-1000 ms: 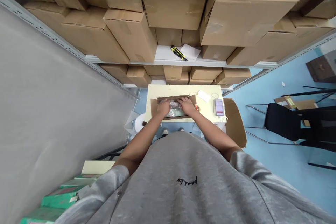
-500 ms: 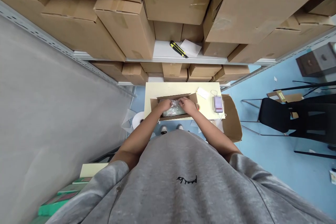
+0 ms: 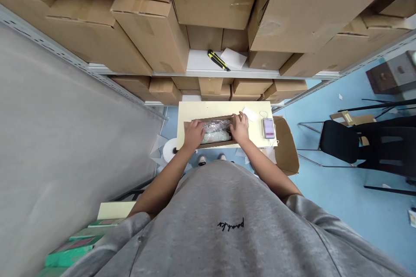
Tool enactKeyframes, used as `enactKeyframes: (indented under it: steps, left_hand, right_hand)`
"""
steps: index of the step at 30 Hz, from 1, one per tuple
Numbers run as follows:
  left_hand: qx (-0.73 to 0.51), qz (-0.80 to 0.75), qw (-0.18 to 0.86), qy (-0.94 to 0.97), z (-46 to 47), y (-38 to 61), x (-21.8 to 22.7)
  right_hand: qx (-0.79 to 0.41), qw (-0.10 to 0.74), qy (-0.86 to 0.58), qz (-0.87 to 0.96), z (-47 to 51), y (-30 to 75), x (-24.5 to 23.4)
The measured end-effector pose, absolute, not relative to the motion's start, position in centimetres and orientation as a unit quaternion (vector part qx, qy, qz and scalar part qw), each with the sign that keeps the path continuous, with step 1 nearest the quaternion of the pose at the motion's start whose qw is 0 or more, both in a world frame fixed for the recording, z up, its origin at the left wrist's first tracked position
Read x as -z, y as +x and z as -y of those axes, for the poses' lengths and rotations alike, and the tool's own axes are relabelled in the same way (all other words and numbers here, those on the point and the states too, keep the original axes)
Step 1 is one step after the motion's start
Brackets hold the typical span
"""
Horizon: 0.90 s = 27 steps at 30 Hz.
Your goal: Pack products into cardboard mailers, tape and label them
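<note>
I see a grey shirt at bottom centre. Mid-frame, the left hand and right hand, fingers loosely spread, touch opposite ends of an open carton. Inside lies a plastic-wrapped bundle, its contents seemingly pale green. Above, a cutter rests on the shelf.

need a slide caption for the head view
Left hand and right hand at opposite ends of an open cardboard box with plastic-wrapped contents, on a pale table.
</note>
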<state>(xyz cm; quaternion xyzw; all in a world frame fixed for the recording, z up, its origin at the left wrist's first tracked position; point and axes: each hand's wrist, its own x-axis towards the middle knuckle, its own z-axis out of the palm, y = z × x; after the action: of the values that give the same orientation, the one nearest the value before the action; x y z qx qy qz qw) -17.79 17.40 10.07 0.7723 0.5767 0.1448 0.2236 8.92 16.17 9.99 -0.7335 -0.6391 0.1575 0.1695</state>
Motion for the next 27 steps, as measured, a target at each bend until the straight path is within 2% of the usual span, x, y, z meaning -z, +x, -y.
enactKeyframes:
  steps: [4, 8, 16, 23, 27]
  left_hand:
    - [-0.222, -0.664, 0.147, 0.699, -15.6, -19.6, -10.0]
    - [-0.231, -0.694, 0.187, 0.656, -14.8, -20.3, -8.8]
    - [-0.262, -0.701, 0.195, 0.634, -16.1, -19.9, -7.4]
    - [-0.328, -0.709, 0.307, 0.544, -17.5, -18.3, -5.1]
    - [-0.315, -0.674, 0.377, 0.551, -17.1, -17.7, -4.3]
  right_hand:
    - [-0.19, 0.149, -0.751, 0.615, -15.4, 9.2, -9.5]
    - [-0.224, 0.132, -0.752, 0.605, -15.0, 9.5, -8.9]
    - [-0.228, 0.135, -0.762, 0.59, -17.5, 9.9, -8.0]
    - [-0.209, 0.062, -0.803, 0.555, -21.2, 9.6, -8.6]
    - [-0.231, 0.043, -0.779, 0.581, -22.0, 9.1, -8.7]
